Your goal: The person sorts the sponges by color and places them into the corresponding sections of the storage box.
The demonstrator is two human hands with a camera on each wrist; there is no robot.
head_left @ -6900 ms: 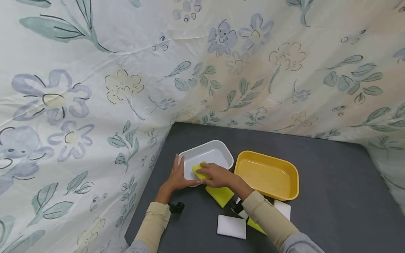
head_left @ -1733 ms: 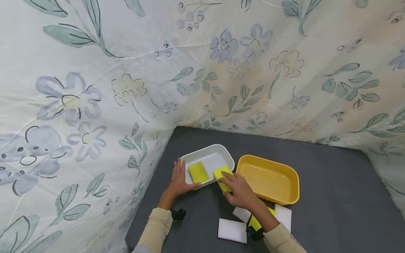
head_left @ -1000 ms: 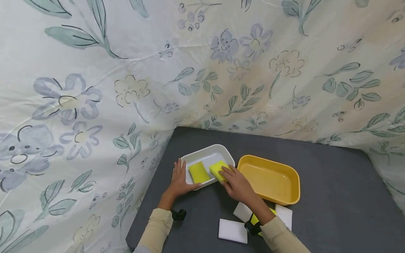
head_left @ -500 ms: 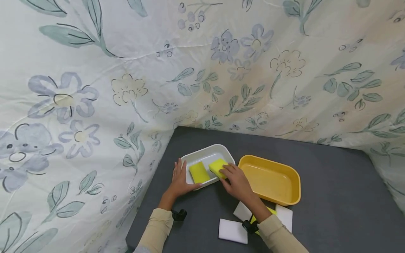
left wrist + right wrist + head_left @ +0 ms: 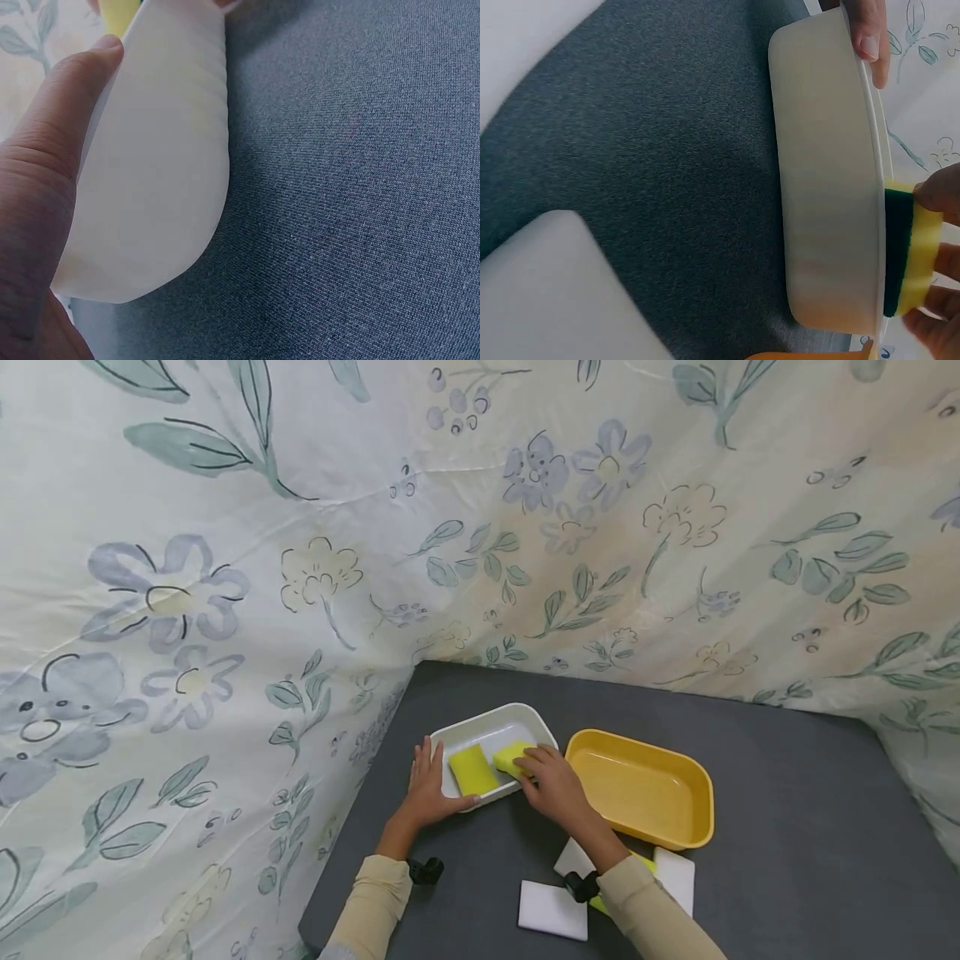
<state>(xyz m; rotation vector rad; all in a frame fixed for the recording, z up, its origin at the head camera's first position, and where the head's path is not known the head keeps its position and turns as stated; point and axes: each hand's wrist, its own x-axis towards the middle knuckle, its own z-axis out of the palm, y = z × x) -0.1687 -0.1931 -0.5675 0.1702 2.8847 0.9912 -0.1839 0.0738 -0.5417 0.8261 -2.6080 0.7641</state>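
My left hand [image 5: 426, 793] steadies the white tray [image 5: 487, 723], fingers straight at its left end and thumb along the near rim. In the left wrist view that thumb [image 5: 64, 105] presses the tray's upper edge. A yellow sponge [image 5: 472, 770] lies inside, in the tray's left half. My right hand [image 5: 553, 783] pinches another sponge [image 5: 510, 757] over the right half. The right wrist view shows this sponge [image 5: 919, 262] has a dark green scouring layer, its lower part hidden behind the tray wall.
Right of the white tray stands a yellow tray [image 5: 637, 785]. Nearer on the dark tabletop [image 5: 787, 827] are white rectangular pads [image 5: 552, 910] and a yellow-green piece [image 5: 645, 862], partly hidden by my right forearm. A floral cloth [image 5: 525, 568] hangs behind and to the left.
The sponge gripped earlier now lies in the white tray. My right hand has picked up a second one from the table, brought it over the tray and lowered it. The left hand stays put.
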